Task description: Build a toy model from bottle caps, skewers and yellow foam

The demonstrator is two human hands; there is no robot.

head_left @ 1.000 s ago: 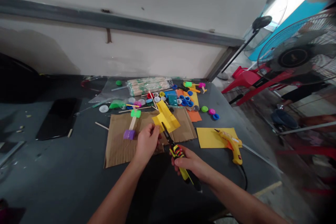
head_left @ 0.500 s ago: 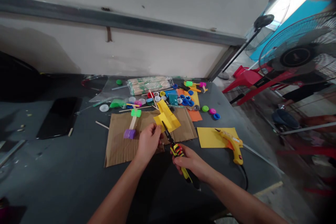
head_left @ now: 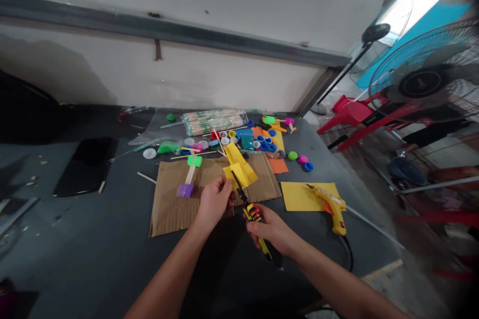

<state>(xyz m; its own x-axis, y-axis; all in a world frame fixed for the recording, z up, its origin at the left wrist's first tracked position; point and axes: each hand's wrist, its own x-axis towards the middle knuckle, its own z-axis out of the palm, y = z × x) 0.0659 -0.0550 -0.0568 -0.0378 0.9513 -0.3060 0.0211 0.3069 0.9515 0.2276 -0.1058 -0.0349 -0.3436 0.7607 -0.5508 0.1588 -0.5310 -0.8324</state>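
My left hand [head_left: 214, 202] is closed in a pinch on the lower left edge of a folded piece of yellow paper [head_left: 241, 165]. My right hand [head_left: 271, 229] wraps round the yellow, black and red handles of dark-bladed scissors [head_left: 242, 193]. The narrow blades lie against the paper, close to my left fingertips; whether they bite into it I cannot tell. Below the paper is a brown cardboard sheet [head_left: 170, 214]. On its left side rests a small stick construction [head_left: 190, 175] with a green cap and a purple cap at its ends.
To the right, a yellow glue gun [head_left: 331, 202] rests on yellow paper [head_left: 299, 197], its cord running toward the front. Bottle caps [head_left: 264, 144] and a bag of wooden sticks [head_left: 213, 120] lie at the back. A phone [head_left: 86, 167] is left; a fan [head_left: 422, 79] stands right.
The left flap of the yellow paper has shifted slightly right, and the blades have moved a little. Both hands keep their hold in nearly the same place.
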